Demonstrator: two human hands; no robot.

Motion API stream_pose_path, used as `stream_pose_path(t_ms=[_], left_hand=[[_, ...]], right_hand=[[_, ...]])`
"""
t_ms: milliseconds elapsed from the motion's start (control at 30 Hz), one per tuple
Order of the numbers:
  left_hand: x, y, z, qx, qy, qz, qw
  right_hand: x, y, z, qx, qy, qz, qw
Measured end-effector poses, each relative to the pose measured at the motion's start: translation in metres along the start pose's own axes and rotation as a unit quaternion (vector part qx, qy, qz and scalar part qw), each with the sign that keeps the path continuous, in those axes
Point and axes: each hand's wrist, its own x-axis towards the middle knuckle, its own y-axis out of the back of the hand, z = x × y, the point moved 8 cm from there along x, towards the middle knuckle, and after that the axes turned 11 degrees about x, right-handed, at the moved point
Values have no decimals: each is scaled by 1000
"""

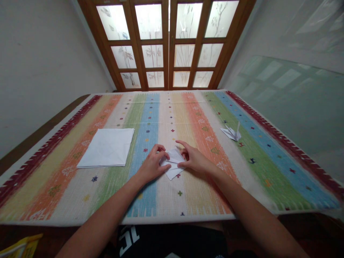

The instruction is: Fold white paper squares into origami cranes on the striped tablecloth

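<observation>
A small piece of folded white paper (173, 165) lies on the striped cloth in front of me, its layers partly lifted and a corner pointing towards me. My left hand (154, 162) pinches its left edge between thumb and fingers. On the opposite side, my right hand (194, 157) grips the right edge, thumb on top and index finger raised above the paper. Parts of the folds are hidden under the fingers.
To the left rests a stack of square white paper sheets (107, 147). A folded paper crane (232, 133) sits at the right. The striped tablecloth (102, 193) covers the table. Wooden glass-paned doors (168, 43) stand beyond the far edge, with walls on both sides.
</observation>
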Motion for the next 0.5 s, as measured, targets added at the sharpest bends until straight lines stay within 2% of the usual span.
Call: stream_pose_path(t_ms=[133,267,367,500], left_hand=[[-1,1,3,1,-15,-4,1000],[-1,4,10,-6,-56,-3,998],[-3,15,17,-14,-86,52,995],[-8,34,17,10,-71,155,985]], right_hand=[[-4,-7,-6,12,-4,-35,999],[-4,-8,-10,32,6,-47,998],[-2,-4,-17,15,46,-36,998],[-5,13,-38,-106,167,54,979]])
